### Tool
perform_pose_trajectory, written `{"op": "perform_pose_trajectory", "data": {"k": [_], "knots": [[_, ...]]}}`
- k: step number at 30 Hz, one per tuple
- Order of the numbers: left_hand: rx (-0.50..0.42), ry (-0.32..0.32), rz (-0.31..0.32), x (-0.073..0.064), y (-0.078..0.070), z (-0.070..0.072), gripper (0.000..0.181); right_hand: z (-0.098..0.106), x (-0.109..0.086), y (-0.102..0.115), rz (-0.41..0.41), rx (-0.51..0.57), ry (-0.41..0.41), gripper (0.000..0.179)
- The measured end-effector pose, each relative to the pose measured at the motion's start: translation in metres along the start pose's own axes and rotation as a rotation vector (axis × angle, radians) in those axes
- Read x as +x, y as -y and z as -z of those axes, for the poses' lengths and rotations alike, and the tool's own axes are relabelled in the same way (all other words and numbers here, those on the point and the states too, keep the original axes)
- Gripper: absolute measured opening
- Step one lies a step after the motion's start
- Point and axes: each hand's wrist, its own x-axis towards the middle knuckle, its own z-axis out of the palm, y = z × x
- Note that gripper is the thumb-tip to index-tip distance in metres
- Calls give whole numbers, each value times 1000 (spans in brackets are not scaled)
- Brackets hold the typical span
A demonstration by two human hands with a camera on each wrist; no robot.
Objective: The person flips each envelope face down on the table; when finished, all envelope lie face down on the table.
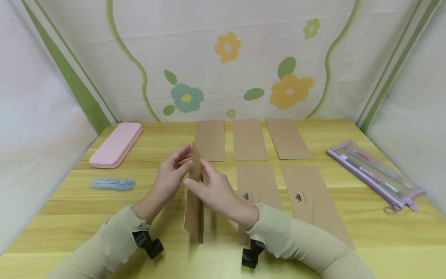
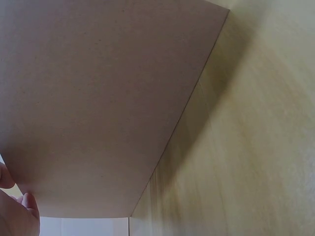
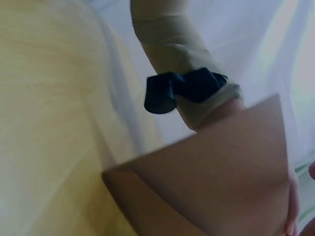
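Observation:
A brown kraft envelope point(image 1: 193, 205) stands on its long edge on the wooden table, between the two hands. My left hand point(image 1: 168, 174) holds its upper far part from the left side. From the right, my right hand point(image 1: 217, 190) grips the upper edge, thumb on the left face and fingers on the right. In the left wrist view the envelope's plain face point(image 2: 108, 108) fills much of the picture, with fingertips point(image 2: 30, 202) at its edge. The right wrist view shows the other side point(image 3: 221, 167), crossed by a slanting flap line.
Two envelopes with crown prints point(image 1: 259, 182) point(image 1: 324, 205) lie to the right. Three plain brown ones point(image 1: 212, 139) point(image 1: 249, 139) point(image 1: 289, 139) form a back row. A pink case point(image 1: 116, 143) and blue packet point(image 1: 113, 183) lie left; a clear pencil pouch point(image 1: 376, 174) lies right.

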Motion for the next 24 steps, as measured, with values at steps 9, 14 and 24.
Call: {"op": "perform_pose_trajectory", "data": {"k": [9,14,24], "knots": [[-9,1,0,-1,-1,1,49,-12,-3,-8,11,-70,14,73],[-40,4,13,-2,1,2,49,-11,-3,-8,65,-117,-1,55],[-74,-18,29,0,3,3,49,-6,-2,2,127,-246,-22,23]]}}
